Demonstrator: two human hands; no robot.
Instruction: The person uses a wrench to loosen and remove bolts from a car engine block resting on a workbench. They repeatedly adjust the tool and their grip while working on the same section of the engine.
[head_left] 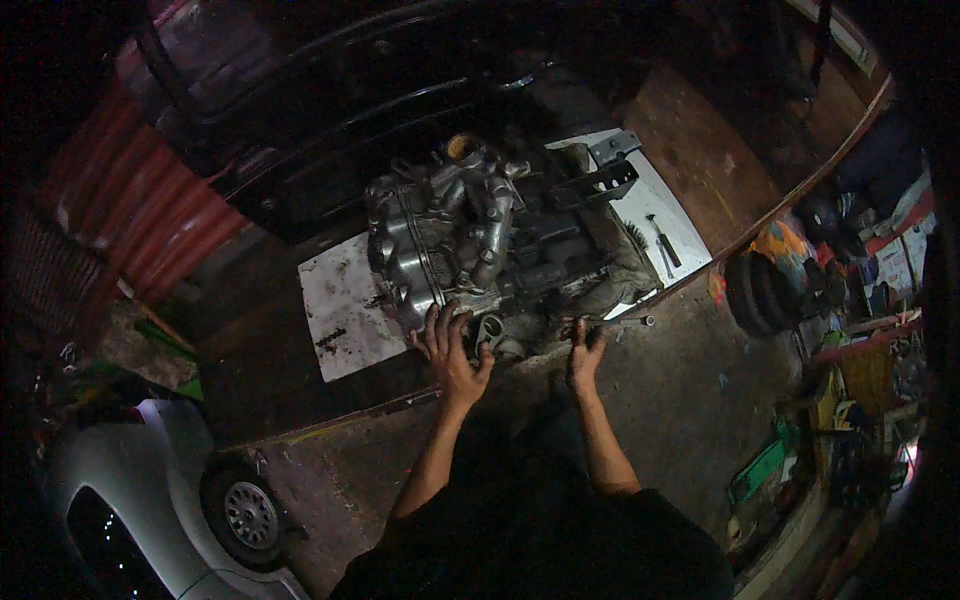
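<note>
A greasy metal engine lies on the workbench in front of me, its ribbed, rounded silver cover on the left and a curved pipe over its middle. My left hand rests against its near left edge, fingers spread and nothing gripped. Beside that hand is a round metal fitting on the engine. To the right, my right hand is closed around a wrench, whose round end points right, past the bench edge. Its other end is hidden by the fingers and shadow.
White sheets lie under the engine. A dark-handled tool, a wire brush and a metal bracket are at the right. A silver car stands lower left, and stacked tyres stand right of the bench.
</note>
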